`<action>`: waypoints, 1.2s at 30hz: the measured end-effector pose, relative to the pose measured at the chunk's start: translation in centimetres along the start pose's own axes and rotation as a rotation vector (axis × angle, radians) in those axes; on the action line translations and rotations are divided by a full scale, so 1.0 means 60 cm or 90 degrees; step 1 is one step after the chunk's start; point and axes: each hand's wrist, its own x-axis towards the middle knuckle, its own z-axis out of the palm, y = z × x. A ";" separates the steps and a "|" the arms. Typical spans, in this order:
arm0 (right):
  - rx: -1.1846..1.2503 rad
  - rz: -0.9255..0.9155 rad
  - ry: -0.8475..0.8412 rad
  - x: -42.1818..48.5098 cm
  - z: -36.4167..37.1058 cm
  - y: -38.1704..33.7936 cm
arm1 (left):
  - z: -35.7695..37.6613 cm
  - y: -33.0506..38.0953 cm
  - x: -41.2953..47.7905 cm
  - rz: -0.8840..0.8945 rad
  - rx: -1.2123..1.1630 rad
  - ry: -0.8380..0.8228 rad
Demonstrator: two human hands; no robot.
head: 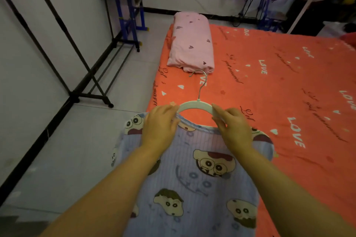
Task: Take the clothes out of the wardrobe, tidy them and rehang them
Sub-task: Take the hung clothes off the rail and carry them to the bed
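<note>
The garment (192,179) lay on the bed (269,82), hanger (194,105) at its twelve o'clock, folded bedding (190,44) beyond, rack (92,75) at ten.

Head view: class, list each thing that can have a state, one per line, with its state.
Shirt, flat on the bed, collar around the hanger.
Hanger, ends inside the collar, hook outside.
Left hand, fingers grip the collar.
Right hand, fingers pinch the hanger.
Quilt, folded, lying on the bed.
Rack, standing upright.
</note>
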 end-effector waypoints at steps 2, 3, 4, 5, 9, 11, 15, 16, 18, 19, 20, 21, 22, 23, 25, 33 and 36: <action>-0.055 0.052 -0.060 0.016 0.052 0.028 | 0.033 -0.031 -0.013 -0.030 0.012 -0.040; -0.112 0.076 -0.104 0.019 0.078 0.040 | 0.049 -0.047 -0.024 -0.049 0.021 -0.071; -0.169 0.098 -0.157 0.017 0.102 0.050 | 0.066 -0.063 -0.038 -0.071 0.034 -0.109; -0.197 0.118 -0.213 0.008 0.122 0.055 | 0.082 -0.078 -0.053 -0.095 0.051 -0.152; -0.150 0.161 -0.352 -0.080 0.174 0.051 | 0.124 -0.118 -0.111 -0.147 0.128 -0.304; -0.149 0.160 -0.400 -0.129 0.177 0.044 | 0.130 -0.122 -0.128 -0.159 0.147 -0.349; -0.134 0.177 -0.421 -0.178 0.150 0.031 | 0.116 -0.108 -0.130 -0.151 0.156 -0.368; -0.135 0.179 -0.417 -0.180 0.138 0.027 | 0.108 -0.100 -0.127 -0.140 0.158 -0.367; -0.141 0.179 -0.404 -0.179 0.109 0.016 | 0.091 -0.080 -0.120 -0.110 0.162 -0.363; -0.143 0.178 -0.394 -0.177 0.092 0.009 | 0.081 -0.068 -0.115 -0.094 0.160 -0.360; -0.144 0.178 -0.382 -0.175 0.073 0.001 | 0.071 -0.054 -0.111 -0.080 0.155 -0.358; -0.143 0.182 -0.369 -0.173 0.053 -0.008 | 0.060 -0.040 -0.106 -0.064 0.149 -0.355; -0.143 0.190 -0.358 -0.173 0.031 -0.016 | 0.049 -0.024 -0.103 -0.048 0.145 -0.352; -0.144 0.198 -0.345 -0.174 0.008 -0.024 | 0.039 -0.007 -0.100 -0.028 0.144 -0.349; -0.154 0.216 -0.317 -0.183 -0.039 -0.041 | 0.017 0.030 -0.095 0.024 0.147 -0.339; -0.228 0.422 -0.184 -0.303 -0.229 -0.133 | -0.047 0.183 -0.128 0.301 0.147 -0.398; -0.263 0.533 -0.129 -0.393 -0.300 -0.180 | -0.074 0.243 -0.175 0.416 0.132 -0.426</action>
